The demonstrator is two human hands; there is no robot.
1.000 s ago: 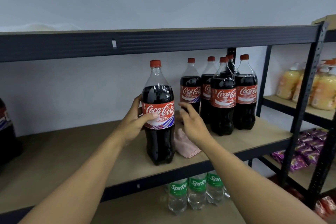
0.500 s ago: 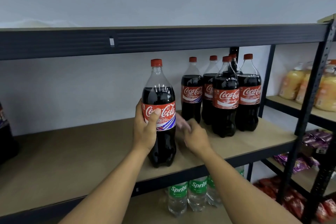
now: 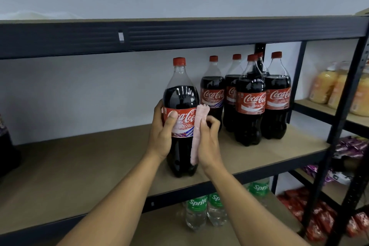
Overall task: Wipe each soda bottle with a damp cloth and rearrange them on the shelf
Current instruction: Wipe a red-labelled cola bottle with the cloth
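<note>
Left grip (image 3: 161, 138) is wrapped around the Coca-Cola bottle (image 3: 181, 118) at label height, thumb laid across the red label and fingers curled behind. Right grip (image 3: 208, 144) presses a folded pink cloth (image 3: 196, 136) flat against the bottle's right side, palm on the cloth, fingers bent at the top end. That cloth runs upright from the label down toward the lower half of the bottle.

This bottle stands upright with its red cap on, on the brown shelf board (image 3: 79, 166), close to the front edge and about midway along its visible length. Toward the right end of the same board, nearer the back edge, a cluster of Coca-Cola bottles (image 3: 250, 102) stands upright and packed together, well apart from the held one. At the far left edge a dark bottle (image 3: 6, 146) is partly cut off by the frame.

Below, Sprite bottles (image 3: 196, 211) stand on the lower shelf. Beyond the black upright post (image 3: 337, 126) to the right, orange drink bottles (image 3: 323, 86) sit on a neighbouring shelf.
</note>
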